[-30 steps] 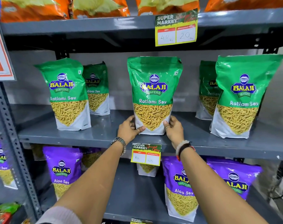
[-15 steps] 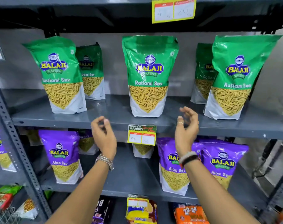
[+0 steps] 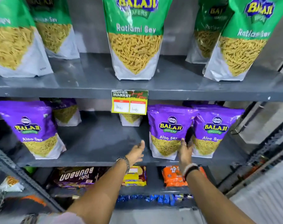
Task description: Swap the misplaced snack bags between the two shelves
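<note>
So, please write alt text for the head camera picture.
Two bare hands, left hand and right hand, reach open toward a purple Aloo Sev bag on the lower shelf; green Ratlami Sev bags stand on the shelf above.

Grey metal shelving against a grey wall; pale floor.

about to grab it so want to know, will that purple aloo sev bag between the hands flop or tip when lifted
The purple Aloo Sev bag stands on its own gusseted base, so it probably holds its shape low down. Its glossy film looks slippery and crinkly, likely to buckle under the fingers. It is tall for its base, so a push up high may tip it.
</note>
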`<state>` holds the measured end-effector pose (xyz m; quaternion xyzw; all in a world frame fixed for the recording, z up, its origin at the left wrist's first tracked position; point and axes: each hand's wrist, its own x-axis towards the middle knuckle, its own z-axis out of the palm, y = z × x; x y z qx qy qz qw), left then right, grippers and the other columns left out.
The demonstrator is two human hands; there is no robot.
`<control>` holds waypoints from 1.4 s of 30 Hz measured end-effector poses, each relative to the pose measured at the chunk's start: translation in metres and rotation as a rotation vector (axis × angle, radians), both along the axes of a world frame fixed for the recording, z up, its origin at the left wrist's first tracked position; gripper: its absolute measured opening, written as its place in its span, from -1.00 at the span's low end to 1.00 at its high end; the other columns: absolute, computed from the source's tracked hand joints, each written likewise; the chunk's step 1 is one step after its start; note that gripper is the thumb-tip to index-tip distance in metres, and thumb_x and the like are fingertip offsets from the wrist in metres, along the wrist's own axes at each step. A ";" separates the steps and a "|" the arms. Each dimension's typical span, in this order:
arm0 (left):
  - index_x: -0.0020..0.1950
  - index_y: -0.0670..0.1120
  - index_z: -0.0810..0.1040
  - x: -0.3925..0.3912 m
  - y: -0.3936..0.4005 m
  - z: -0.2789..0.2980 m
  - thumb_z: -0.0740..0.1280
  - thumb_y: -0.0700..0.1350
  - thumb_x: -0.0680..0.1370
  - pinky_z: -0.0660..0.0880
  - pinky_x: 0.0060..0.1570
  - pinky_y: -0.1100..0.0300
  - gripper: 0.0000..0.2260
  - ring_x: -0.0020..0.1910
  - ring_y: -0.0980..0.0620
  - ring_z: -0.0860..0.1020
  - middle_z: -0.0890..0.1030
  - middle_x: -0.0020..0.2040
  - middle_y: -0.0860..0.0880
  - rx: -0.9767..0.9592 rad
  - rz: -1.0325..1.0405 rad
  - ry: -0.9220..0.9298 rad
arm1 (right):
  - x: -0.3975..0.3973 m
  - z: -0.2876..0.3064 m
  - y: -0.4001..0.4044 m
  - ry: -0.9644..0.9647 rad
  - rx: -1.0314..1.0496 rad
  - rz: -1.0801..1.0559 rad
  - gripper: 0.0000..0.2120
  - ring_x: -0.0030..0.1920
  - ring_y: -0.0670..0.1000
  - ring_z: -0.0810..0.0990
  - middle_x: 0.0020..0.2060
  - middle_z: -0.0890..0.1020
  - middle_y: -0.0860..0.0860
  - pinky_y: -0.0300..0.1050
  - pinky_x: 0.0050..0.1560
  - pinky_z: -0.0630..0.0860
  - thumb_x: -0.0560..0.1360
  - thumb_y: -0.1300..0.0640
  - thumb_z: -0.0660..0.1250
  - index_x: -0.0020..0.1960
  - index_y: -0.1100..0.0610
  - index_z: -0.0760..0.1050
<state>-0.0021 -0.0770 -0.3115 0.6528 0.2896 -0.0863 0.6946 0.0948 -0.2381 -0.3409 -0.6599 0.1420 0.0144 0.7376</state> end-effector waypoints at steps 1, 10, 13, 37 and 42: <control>0.50 -0.10 0.12 0.006 -0.006 -0.006 -0.02 0.16 0.59 0.27 0.39 -0.02 -0.45 0.46 -0.17 0.28 0.22 0.52 -0.13 -0.007 0.014 -0.006 | 0.000 -0.010 -0.001 0.050 0.036 0.049 -0.82 -0.26 0.01 0.39 -0.37 0.53 -0.04 -0.26 -0.28 0.46 0.57 0.18 0.10 -0.11 0.07 0.46; 0.48 -0.05 0.16 0.041 -0.021 -0.035 -0.02 0.16 0.58 0.22 0.42 -0.04 -0.48 0.48 -0.12 0.27 0.26 0.51 -0.07 -0.223 0.078 -0.096 | 0.005 -0.060 -0.009 0.116 -0.104 0.054 -0.52 -0.11 0.23 0.59 -0.10 0.66 0.30 0.19 0.07 0.53 0.38 0.15 0.07 0.26 0.10 0.47; 0.50 -0.08 0.15 0.036 -0.008 -0.036 -0.04 0.14 0.59 0.20 0.46 -0.03 -0.47 0.48 -0.14 0.27 0.25 0.52 -0.12 -0.265 0.070 -0.112 | 0.004 -0.053 0.000 0.176 -0.105 0.039 -0.61 -0.41 0.05 0.47 -0.43 0.54 0.05 -0.07 -0.37 0.47 0.43 0.25 0.06 0.16 0.08 0.52; 0.46 -0.10 0.26 -0.022 0.102 -0.031 -0.10 0.19 0.58 0.38 0.27 0.08 -0.43 0.39 -0.16 0.41 0.38 0.45 -0.16 -0.112 0.248 -0.173 | -0.041 -0.037 0.121 0.231 0.053 0.228 -0.70 -0.08 0.10 0.51 -0.09 0.59 0.12 -0.11 -0.21 0.46 0.56 0.24 0.03 0.01 0.01 0.52; 0.46 -0.12 0.26 -0.021 0.102 -0.031 -0.10 0.18 0.59 0.37 0.29 0.06 -0.43 0.39 -0.15 0.40 0.41 0.41 -0.11 -0.112 0.257 -0.174 | -0.041 -0.044 0.119 0.227 0.025 0.278 -0.69 0.15 0.15 0.56 0.12 0.61 0.14 0.04 0.09 0.54 0.56 0.19 0.06 0.19 0.04 0.50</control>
